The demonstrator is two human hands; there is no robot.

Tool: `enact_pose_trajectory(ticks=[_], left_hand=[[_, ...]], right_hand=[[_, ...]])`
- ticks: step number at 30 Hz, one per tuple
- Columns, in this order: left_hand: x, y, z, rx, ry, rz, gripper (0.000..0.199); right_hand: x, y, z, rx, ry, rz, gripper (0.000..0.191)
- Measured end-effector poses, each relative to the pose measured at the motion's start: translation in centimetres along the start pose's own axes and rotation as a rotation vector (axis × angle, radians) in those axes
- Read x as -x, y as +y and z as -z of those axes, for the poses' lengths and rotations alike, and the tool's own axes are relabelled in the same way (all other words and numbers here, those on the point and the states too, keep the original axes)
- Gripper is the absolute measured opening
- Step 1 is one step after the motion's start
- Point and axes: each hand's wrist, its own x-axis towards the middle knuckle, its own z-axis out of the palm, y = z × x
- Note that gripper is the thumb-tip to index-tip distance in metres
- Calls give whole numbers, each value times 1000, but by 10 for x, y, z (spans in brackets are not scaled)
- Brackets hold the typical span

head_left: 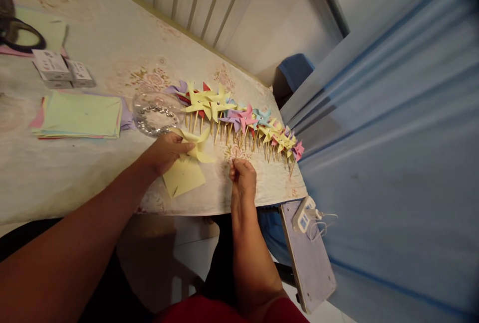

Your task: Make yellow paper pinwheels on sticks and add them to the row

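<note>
While pinched in the left hand [168,151]: yellow pinwheel head [202,149], with blades curled and spread, held near the front edge of the table, between clear bowl and right hand; whether lifted or resting, cannot tell.
Left fingers: closed on the paper, with thumb on top and the rest tucked beneath.
Right hand [244,176]: apart from the pinwheel head, just to the right of it, near the front edge.
Right fingertips: drawn together in a pinch, with the others curled inward; perhaps around something thin, too small to name, cannot tell.
Yellow sheet [187,177]: flat on the tablecloth, just below the pinwheel head, with a short dark slit near one corner.
Clear bowl [155,97]: round, just beyond the left hand, with shiny metal pieces [144,122] gathered in a ring inside.
Pinwheel row [245,117]: beyond both hands, in yellow, red, purple, pink and blue, on thin tan sticks [217,131], reaching toward the right end of the table.
Paper stack [80,113]: left of the bowl, pale green on top, with pink and purple showing beneath.
Small white boxes [52,66]: grouped just behind the stack.
Black looped handle [43,41]: far left, over green and pink paper.
Tablecloth [93,29]: cream, flowered.
Lilac-topped stool [310,268]: beside the near right corner, under a white power strip [304,215] with plug and cable.
Blue curtain [374,138]: hanging along the right.
</note>
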Motion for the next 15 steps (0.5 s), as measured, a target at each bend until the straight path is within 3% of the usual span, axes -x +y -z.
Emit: enact_pose_trajectory(ticks=[15], left_hand=[[4,-2,-3,-39,-31,-13,38]], right_hand=[[8,1,1,-50,-11,2,22]])
